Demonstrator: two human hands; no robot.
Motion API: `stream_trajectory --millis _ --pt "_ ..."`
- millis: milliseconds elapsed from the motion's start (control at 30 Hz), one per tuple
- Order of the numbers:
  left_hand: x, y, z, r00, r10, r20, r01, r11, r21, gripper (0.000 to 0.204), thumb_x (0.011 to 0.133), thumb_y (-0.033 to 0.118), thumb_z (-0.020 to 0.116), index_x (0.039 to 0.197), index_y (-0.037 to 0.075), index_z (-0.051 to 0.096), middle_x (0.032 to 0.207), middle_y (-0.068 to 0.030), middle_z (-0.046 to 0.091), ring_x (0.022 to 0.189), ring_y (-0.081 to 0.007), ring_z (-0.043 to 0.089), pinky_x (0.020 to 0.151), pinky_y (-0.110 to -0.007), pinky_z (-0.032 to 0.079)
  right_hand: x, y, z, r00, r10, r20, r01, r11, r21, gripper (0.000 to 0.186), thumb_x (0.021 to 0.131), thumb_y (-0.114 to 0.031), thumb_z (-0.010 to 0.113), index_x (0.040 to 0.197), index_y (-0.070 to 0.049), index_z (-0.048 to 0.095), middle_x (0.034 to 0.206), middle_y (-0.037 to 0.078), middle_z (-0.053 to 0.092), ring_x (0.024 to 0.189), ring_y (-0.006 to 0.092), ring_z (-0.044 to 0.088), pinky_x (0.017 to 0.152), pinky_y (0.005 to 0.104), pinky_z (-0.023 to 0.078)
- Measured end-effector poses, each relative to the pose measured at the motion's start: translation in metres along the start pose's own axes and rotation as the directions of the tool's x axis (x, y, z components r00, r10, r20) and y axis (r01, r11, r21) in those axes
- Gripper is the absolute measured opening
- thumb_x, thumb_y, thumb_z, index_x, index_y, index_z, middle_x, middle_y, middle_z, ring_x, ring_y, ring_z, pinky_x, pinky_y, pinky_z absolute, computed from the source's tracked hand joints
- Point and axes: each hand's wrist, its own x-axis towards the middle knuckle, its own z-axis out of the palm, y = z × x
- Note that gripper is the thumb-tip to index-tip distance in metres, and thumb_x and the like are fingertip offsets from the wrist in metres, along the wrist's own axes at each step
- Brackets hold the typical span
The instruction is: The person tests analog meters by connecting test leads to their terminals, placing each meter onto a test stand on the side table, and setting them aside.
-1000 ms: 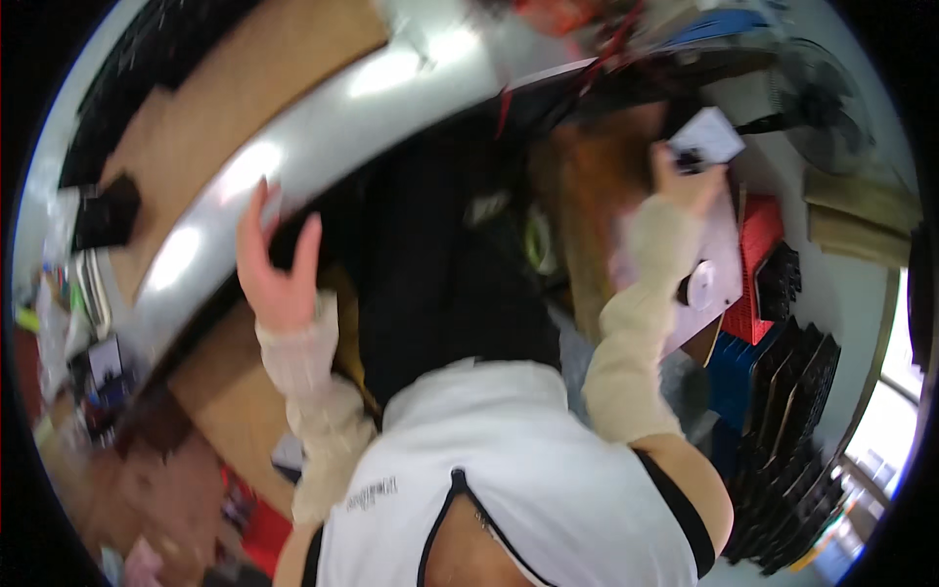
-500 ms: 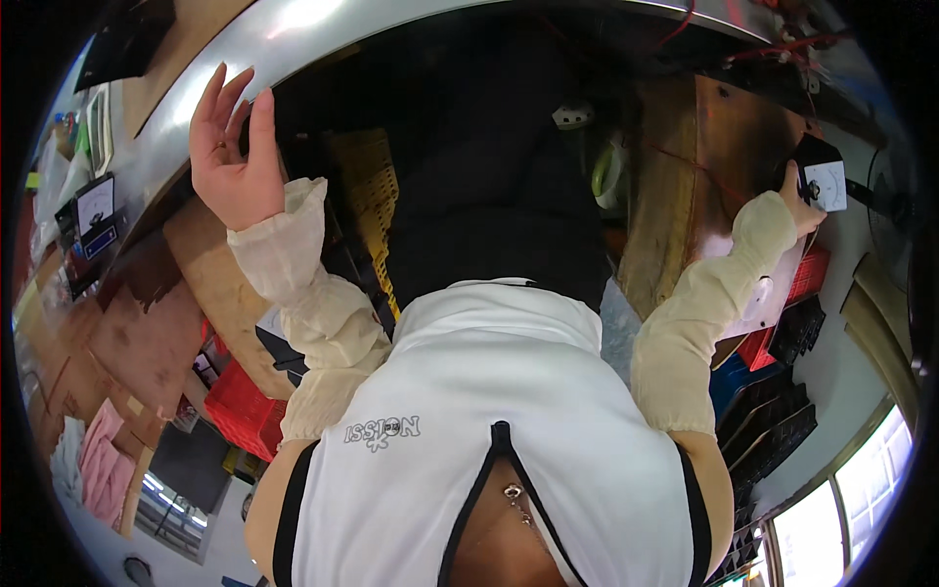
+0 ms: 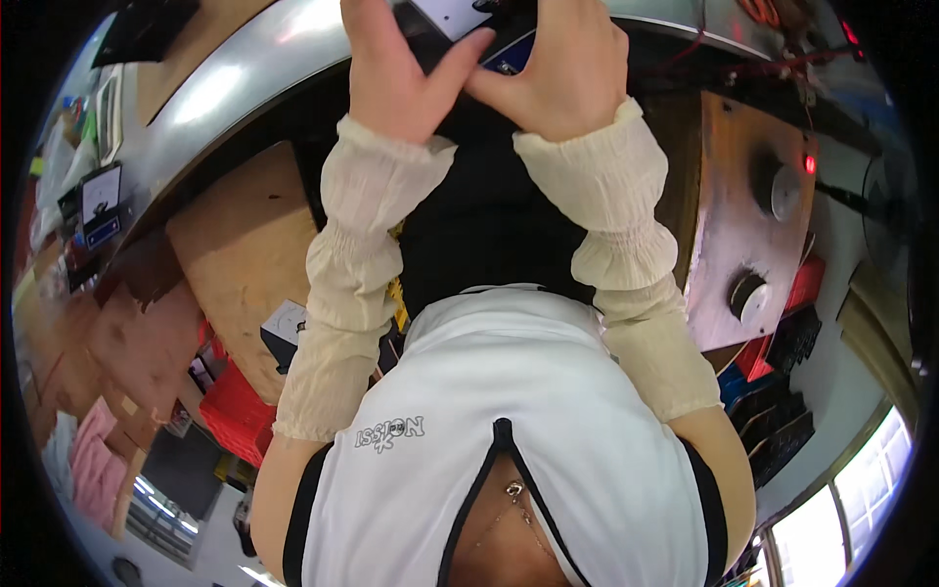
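At the top middle of the head view, a panel meter (image 3: 445, 18) with a white dial face and dark case sits between my hands. My left hand (image 3: 396, 86) grips its left side, thumb bent inward across the front. From the other side my right hand (image 3: 567, 78) closes on it, its thumb meeting the left one near a blue patch on the case. The top edge of the picture cuts off the far fingers of both hands and part of the meter. Cream sleeves cover both forearms.
A steel-topped bench edge (image 3: 210, 93) curves across the upper left. Another meter (image 3: 101, 201) stands at far left, and one more (image 3: 284, 328) rests on a wooden board (image 3: 235, 254). At right, two round knob-like parts sit on a metal-faced board (image 3: 724, 284), near red wires (image 3: 753, 68).
My right hand has brought the meter from the far right to the top middle. My left hand, open before, has moved right and taken hold of it too.
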Motion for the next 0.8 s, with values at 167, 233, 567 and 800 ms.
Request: stream_trajectory --millis 167,233,567,800 --pt "0.025 -0.010 -0.024 0.984 -0.067 0.166 0.072 0.997 -0.024 0.119 0.067 0.005 0.086 0.158 0.008 0.009 0.141 -0.0219 0.045 0.130 -0.0308 0.049 0.110 -0.040 0.038 0.001 0.027 -0.007 0.996 -0.029 0.081 -0.003 0.926 0.377 0.083 0.066 -0.030 0.091 0.135 -0.002 0.054 0.121 0.021 0.062 0.112 0.0380 0.062 0.095 0.0414 0.050" --pt "0.027 -0.009 -0.023 0.980 -0.086 0.179 0.108 0.988 -0.115 0.112 0.068 0.010 0.087 0.156 0.007 0.018 0.140 -0.0228 0.048 0.131 -0.0321 0.049 0.111 -0.041 0.038 -0.018 0.041 -0.005 0.995 0.000 -0.101 0.028 0.962 0.272 0.069 0.066 -0.023 0.091 0.124 -0.001 0.062 0.114 0.019 0.064 0.105 0.0376 0.063 0.091 0.0411 0.051" --pt "0.029 -0.009 -0.033 0.931 -0.220 0.292 0.149 0.957 0.248 0.116 0.068 0.028 0.088 0.159 0.023 0.016 0.141 -0.0140 0.053 0.131 -0.0320 0.047 0.114 -0.044 0.021 -0.065 0.020 -0.023 0.838 0.504 0.208 -0.520 0.624 0.584 0.034 0.084 -0.002 0.078 0.113 0.001 0.062 0.097 0.009 0.071 0.085 0.0147 0.069 0.078 0.0277 0.054" --pt "0.035 -0.009 -0.036 0.923 -0.223 0.313 0.138 0.952 0.272 0.118 0.069 0.019 0.088 0.160 0.013 0.011 0.141 -0.0210 0.051 0.135 -0.0341 0.046 0.115 -0.044 0.031 -0.060 0.017 -0.020 0.838 0.504 0.208 -0.518 0.617 0.593 0.029 0.084 -0.003 0.078 0.109 0.001 0.063 0.096 0.010 0.070 0.082 0.0141 0.068 0.076 0.0273 0.054"
